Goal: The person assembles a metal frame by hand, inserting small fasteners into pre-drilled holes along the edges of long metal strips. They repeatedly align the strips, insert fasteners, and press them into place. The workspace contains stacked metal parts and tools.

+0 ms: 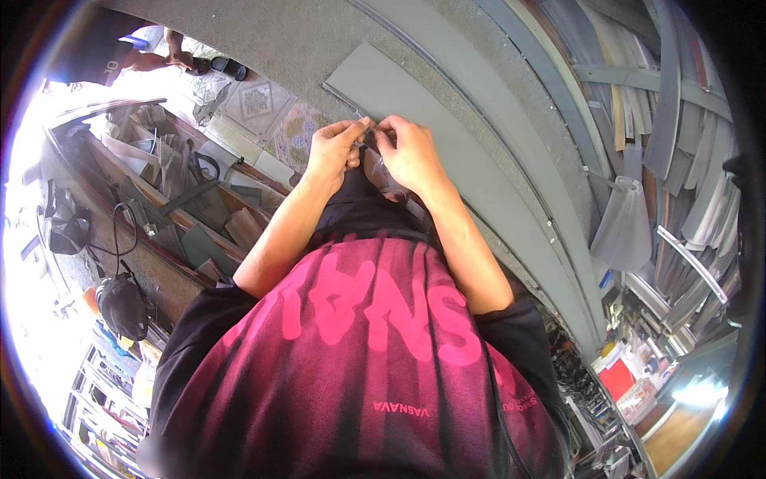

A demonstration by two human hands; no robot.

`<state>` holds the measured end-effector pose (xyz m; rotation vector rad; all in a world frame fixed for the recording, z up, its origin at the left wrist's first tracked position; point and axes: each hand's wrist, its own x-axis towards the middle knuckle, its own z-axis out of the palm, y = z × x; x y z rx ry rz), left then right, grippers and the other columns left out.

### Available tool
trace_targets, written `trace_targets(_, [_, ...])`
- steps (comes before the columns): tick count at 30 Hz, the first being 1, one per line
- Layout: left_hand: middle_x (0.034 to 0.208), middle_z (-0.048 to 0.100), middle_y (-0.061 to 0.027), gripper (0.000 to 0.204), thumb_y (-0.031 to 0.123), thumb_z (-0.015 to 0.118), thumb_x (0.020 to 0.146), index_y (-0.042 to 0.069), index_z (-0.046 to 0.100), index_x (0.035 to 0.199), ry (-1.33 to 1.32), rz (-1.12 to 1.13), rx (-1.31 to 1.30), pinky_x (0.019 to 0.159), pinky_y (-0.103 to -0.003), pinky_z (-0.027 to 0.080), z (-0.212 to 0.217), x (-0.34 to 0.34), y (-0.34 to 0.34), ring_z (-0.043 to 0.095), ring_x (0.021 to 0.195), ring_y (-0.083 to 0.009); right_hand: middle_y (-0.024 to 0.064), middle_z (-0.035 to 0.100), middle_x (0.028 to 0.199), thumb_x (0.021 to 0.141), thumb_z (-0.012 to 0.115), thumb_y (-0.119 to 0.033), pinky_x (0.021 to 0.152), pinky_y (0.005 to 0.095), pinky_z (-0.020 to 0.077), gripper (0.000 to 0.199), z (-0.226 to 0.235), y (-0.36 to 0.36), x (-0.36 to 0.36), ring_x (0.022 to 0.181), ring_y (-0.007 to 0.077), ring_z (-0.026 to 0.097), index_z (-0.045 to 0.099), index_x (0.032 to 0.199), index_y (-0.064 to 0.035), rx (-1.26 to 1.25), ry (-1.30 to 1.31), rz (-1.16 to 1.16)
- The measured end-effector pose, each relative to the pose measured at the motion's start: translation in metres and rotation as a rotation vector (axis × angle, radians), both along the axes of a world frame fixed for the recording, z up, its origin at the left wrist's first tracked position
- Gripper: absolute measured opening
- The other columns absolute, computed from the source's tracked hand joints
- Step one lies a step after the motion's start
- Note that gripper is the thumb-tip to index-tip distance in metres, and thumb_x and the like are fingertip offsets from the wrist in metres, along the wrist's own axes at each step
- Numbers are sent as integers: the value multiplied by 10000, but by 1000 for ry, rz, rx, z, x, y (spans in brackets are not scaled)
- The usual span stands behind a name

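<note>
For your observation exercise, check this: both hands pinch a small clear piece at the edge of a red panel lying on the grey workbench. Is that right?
Not quite. In the head view the panel is grey, not red. Both the left hand and right hand do pinch a small clear piece at its edge on the grey workbench.

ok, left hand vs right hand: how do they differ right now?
The left hand pinches with thumb and forefinger pointing right; the right hand curls knuckles-up, fingertips pointing left. The left hand lies off the grey panel; the right hand lies over it. Both meet at one small item, too small to identify.
</note>
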<state>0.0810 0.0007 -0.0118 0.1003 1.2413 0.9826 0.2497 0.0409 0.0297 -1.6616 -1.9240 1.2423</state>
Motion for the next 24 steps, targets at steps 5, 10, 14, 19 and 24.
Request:
trace_targets(5, [918,691,22,219,274,817,1061,58,812,1103,-38,67,-47,601,-267,488,10,4,-3,601,670,-81,200,816,1123,1080,610,-72,874,429,653,281,5,5,17,991,290,804,707,1325,25,-339,242,-135])
trace_targets(10, [981,712,39,251,334,807,1071,96,794,1150,-96,-14,4,694,-294,540,11,12,-15,663,795,-102,210,775,1211,1099,483,-2,905,378,667,361,12,10,30,1049,250,780,612,1430,61,-656,590,-215])
trace_targets(14, [976,723,37,260,363,818,1064,110,786,1119,-64,-75,-6,678,-282,540,9,16,-18,671,759,-96,206,783,1202,1101,458,7,917,379,663,361,13,12,29,1038,245,778,618,1420,63,-662,576,-209])
trace_targets(19, [886,723,10,313,371,824,1052,60,787,1039,-24,19,-38,591,-283,535,15,20,-17,648,665,-85,231,755,1250,1083,425,8,977,399,658,424,13,12,30,1061,267,759,589,1467,79,-654,522,-161])
trace_targets(24, [886,720,-10,305,338,811,1049,36,782,1075,110,89,-72,551,-284,515,7,15,-20,632,598,-102,222,743,1256,1071,448,28,976,407,658,416,11,13,30,1068,277,764,609,1453,72,-638,473,-158])
